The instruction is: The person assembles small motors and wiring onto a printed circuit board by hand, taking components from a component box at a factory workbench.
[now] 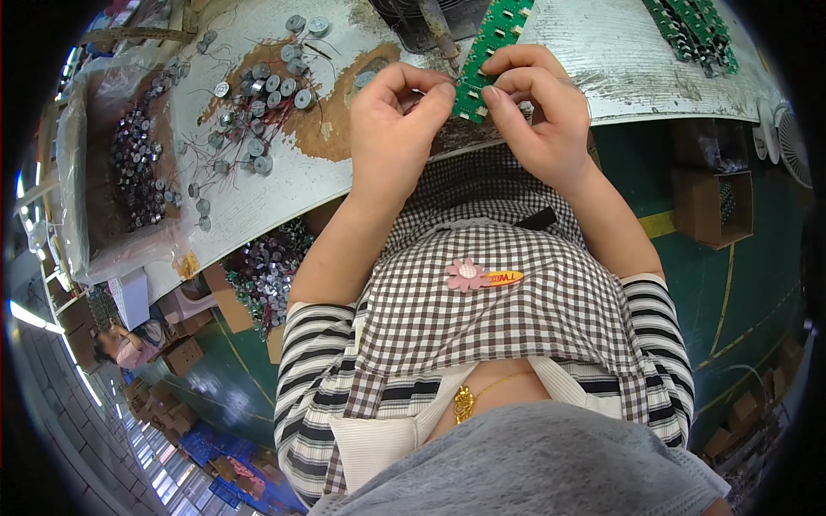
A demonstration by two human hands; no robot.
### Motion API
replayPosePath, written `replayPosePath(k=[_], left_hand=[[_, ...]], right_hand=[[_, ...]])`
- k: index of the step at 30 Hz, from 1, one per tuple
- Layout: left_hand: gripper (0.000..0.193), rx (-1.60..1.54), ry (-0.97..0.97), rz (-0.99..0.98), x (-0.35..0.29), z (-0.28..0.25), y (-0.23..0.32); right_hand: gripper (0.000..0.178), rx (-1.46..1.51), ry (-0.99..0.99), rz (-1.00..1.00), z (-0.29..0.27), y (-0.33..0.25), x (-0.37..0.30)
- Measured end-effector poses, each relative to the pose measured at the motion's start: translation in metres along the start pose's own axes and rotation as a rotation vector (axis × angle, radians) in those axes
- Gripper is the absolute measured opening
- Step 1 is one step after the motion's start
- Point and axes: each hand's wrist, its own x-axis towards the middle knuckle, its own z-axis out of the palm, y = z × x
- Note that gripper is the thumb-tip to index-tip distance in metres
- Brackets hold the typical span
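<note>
A long green circuit board strip [503, 33] with small white parts along it slants over the table's near edge. My right hand [546, 116] grips its right side, thumb and fingers pinched on the board. At the board's near left edge, my left hand [396, 125] is closed in a thumb-and-finger pinch. What sits between those fingertips is too small to make out. Just beyond the fingers, a metal rod like a soldering iron [440, 36] points down toward the board. Left of my left hand lie several small round silver motors [274, 84] with thin red wires.
A plastic-lined box [73, 202] of more motors stands at the table's left. More green boards [701, 39] lie stacked at the far right. Below the table are a box of motors and boards [274, 275] and a cardboard box [712, 211]. Another person [133, 346] is at the left.
</note>
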Motion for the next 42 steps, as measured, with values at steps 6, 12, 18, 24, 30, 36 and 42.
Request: replayPosePath(k=[6,12,18,24,30,36,42], left_hand=[[0.009,-0.023,0.025,0.044,0.007,0.001,0.0],[0.01,0.044,0.03,0.031,-0.001,0.0,-0.002],[0.009,0.03,-0.002,0.072,-0.001,-0.001,-0.004],[0.008,0.068,-0.023,0.036,0.003,-0.003,-0.004],[0.009,0.031,0.014,0.055,0.007,0.002,0.002],[0.008,0.069,-0.019,0.046,0.004,-0.001,-0.003],[0.009,0.154,0.002,0.081,0.002,-0.004,-0.007]], right_hand=[[0.007,-0.036,-0.025,-0.013,0.0,-0.004,0.009],[0.008,-0.022,-0.02,-0.033,0.001,-0.002,0.001],[0.008,0.008,-0.022,0.006,0.002,-0.001,-0.002],[0.007,0.027,0.01,0.014,0.004,-0.002,-0.002],[0.008,-0.05,-0.002,-0.041,0.002,0.001,0.005],[0.009,-0.023,-0.015,-0.016,0.002,-0.002,-0.001],[0.009,0.009,0.04,0.079,0.003,-0.008,-0.005]])
